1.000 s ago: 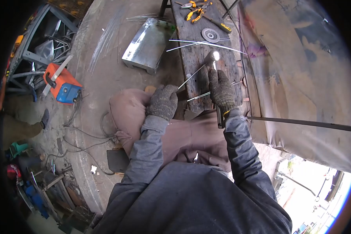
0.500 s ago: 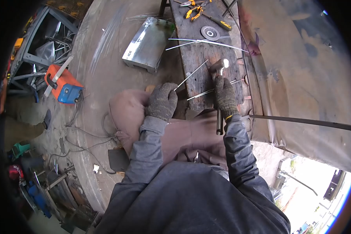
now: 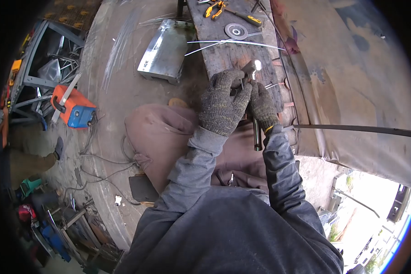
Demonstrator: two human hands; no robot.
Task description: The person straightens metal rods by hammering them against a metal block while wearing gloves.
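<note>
Both hands wear dark knitted gloves and meet over the near end of the wooden bench. My right hand is wrapped round a hammer; its shiny head sticks out above the fingers and the tube-like handle hangs below. Just to the left, my left hand is closed in a pinch close beneath the hammer head. A short bit of thin metal rod shows at its fingertips; the rest is hidden by the gloves.
Farther up the bench lie crossed thin rods, a grinding disc, a screwdriver and yellow-handled pliers. A sheet-metal box stands on the floor. At left are an orange-blue machine, cables and another person's foot.
My left hand has moved right and up, from beside the bench to the hammer head, bringing the rod along. My right hand still grips the hammer. The view has shifted slightly.
</note>
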